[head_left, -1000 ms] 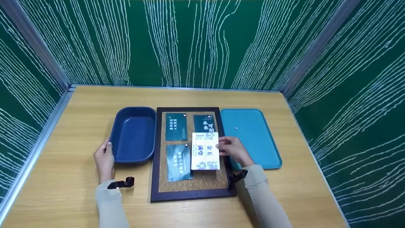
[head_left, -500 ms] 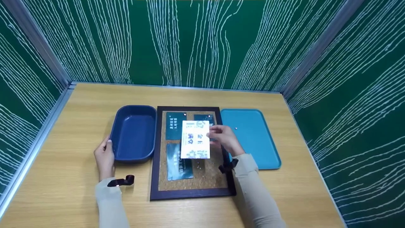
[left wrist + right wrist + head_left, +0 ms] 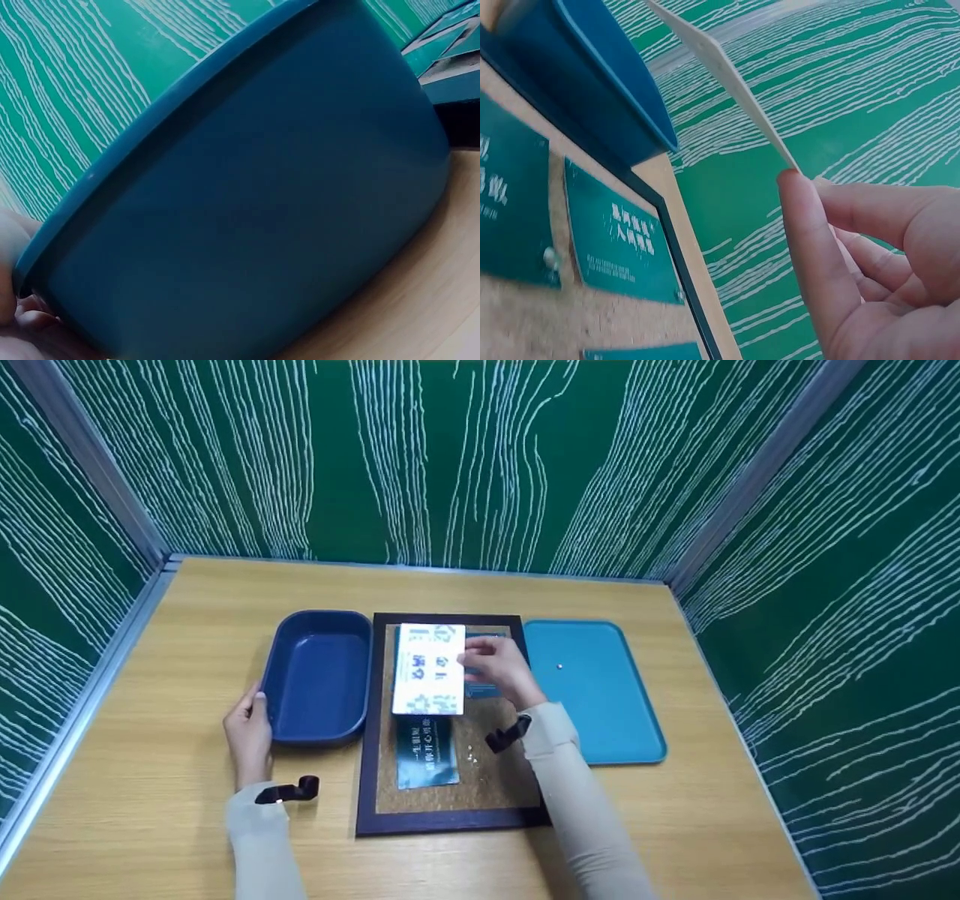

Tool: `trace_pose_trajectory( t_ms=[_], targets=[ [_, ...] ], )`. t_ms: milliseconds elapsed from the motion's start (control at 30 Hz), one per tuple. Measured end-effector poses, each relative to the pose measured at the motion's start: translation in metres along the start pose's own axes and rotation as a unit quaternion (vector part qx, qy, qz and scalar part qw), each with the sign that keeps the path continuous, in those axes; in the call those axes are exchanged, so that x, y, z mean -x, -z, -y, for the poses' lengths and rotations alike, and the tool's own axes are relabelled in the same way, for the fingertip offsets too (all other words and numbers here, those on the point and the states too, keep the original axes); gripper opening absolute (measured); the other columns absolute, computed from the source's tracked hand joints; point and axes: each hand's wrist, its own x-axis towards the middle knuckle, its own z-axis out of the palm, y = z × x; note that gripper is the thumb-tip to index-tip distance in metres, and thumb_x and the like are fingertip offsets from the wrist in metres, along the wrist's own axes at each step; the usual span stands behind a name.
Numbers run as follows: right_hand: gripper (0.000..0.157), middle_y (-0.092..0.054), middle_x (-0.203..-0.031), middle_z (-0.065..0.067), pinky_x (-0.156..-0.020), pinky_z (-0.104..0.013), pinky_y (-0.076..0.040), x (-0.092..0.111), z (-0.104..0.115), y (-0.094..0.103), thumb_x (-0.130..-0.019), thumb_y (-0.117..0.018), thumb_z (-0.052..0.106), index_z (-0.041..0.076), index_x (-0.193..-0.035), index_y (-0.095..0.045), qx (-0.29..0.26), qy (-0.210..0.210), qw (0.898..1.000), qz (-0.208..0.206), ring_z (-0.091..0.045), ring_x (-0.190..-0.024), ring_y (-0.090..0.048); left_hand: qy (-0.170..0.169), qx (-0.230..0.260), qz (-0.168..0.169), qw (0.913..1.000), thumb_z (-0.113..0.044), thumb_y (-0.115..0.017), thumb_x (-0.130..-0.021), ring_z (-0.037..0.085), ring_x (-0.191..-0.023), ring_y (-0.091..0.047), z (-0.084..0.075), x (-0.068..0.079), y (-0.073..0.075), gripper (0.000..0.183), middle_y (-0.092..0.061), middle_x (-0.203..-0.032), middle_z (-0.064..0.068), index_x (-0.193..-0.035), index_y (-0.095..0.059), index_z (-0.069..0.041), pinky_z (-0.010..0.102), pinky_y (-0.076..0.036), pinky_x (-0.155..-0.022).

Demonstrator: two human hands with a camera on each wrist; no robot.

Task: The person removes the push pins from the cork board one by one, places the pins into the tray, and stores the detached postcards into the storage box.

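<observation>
My right hand [image 3: 499, 664] pinches the edge of a white printed card [image 3: 429, 669] between thumb and fingers, up off a dark-framed cork board [image 3: 491, 787]. In the right wrist view the card [image 3: 735, 82] shows nearly edge-on. Teal cards are on the board: the lower-left one [image 3: 426, 757] shows in the head view, while the upper two are partly covered by the white card and my right hand. Clear pushpins [image 3: 551, 259] sit at their corners. My left hand [image 3: 249, 731] grips the near-left rim of a deep blue bin [image 3: 319, 690], thumb over the rim and fingers beneath.
A shallow turquoise tray [image 3: 607, 705] lies right of the board, with one tiny pin [image 3: 559, 666] in it. Several small clear bits [image 3: 472, 757] lie on the cork. Green walls with white lines [image 3: 480, 465] enclose the wooden table [image 3: 315, 855].
My right hand has carried the white card left and away from me, from the board's right side to over its upper left. My left hand and the bin stay put.
</observation>
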Motion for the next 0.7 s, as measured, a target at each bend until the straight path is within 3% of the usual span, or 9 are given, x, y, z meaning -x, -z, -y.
trace_pose_trajectory(
  t_ms=[300, 700],
  targets=[
    [0.032, -0.064, -0.105, -0.013, -0.075, -0.032, -0.058, -0.011, 0.012, -0.032, -0.090, -0.069, 0.010, 0.003, -0.121, -0.063, -0.007, 0.008, 1.000, 0.012, -0.025, -0.089, -0.068, -0.011, 0.002, -0.006, 0.9999, -0.012, -0.043, -0.104, 0.020, -0.142, -0.025, 0.001, 0.000, -0.001, 0.041, -0.034, -0.152, 0.012, -0.143, -0.043, 0.001, 0.025, -0.022, -0.114],
    [0.029, -0.064, -0.102, -0.014, -0.074, -0.032, -0.058, -0.025, 0.014, -0.063, -0.087, -0.070, 0.003, 0.002, -0.117, -0.067, -0.064, 0.016, 0.998, -0.001, -0.026, -0.090, -0.067, 0.018, 0.006, -0.005, 0.9998, -0.016, -0.042, -0.105, 0.017, -0.143, -0.022, 0.000, -0.001, -0.001, 0.041, -0.032, -0.154, 0.008, -0.145, -0.043, -0.005, 0.024, -0.021, -0.113]
  ],
)
